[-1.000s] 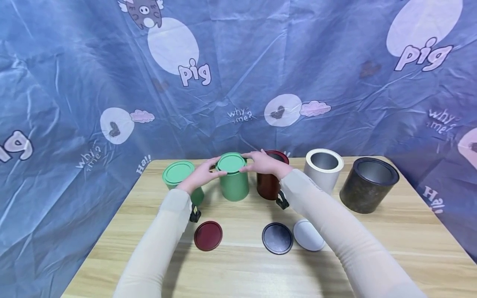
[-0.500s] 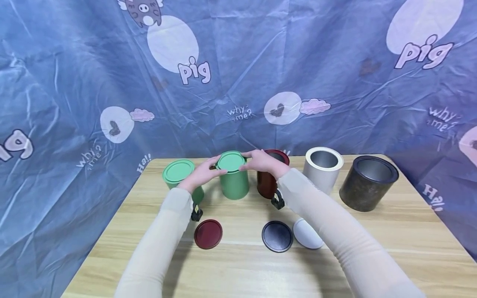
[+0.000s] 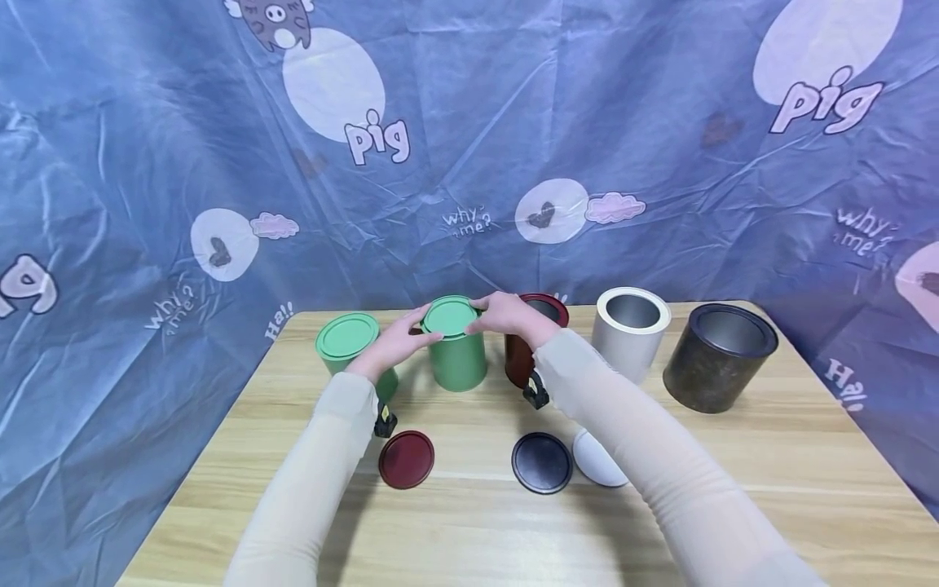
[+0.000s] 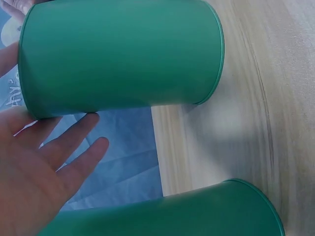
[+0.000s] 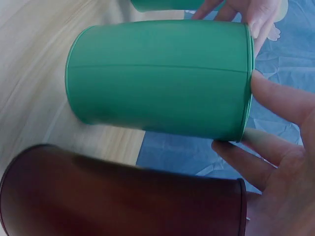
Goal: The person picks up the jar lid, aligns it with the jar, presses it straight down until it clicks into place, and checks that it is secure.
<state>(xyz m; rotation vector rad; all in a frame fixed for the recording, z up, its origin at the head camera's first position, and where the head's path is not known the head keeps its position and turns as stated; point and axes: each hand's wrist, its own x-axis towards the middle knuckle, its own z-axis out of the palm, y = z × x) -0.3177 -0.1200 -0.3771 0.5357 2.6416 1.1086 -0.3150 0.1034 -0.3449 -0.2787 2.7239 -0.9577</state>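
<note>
A green can stands upright at the back middle of the table, its green lid seated on top. My left hand holds the can's top rim from the left, thumb in front and fingers around the side. From the right, my right hand grips the same rim; its thumb touches the edge in the right wrist view. A second lidded green can is partly behind my left hand. An open dark red can sits close to my right hand, which partly covers it.
An open white can and an open black can stand at the back right. Three loose lids lie nearer on the table: dark red, black and white, the white one partly under my right sleeve.
Both hands stay at the green can's top. My right wrist and forearm have shifted slightly left and inward. The view has shifted slightly; the cans and loose lids keep their places.
</note>
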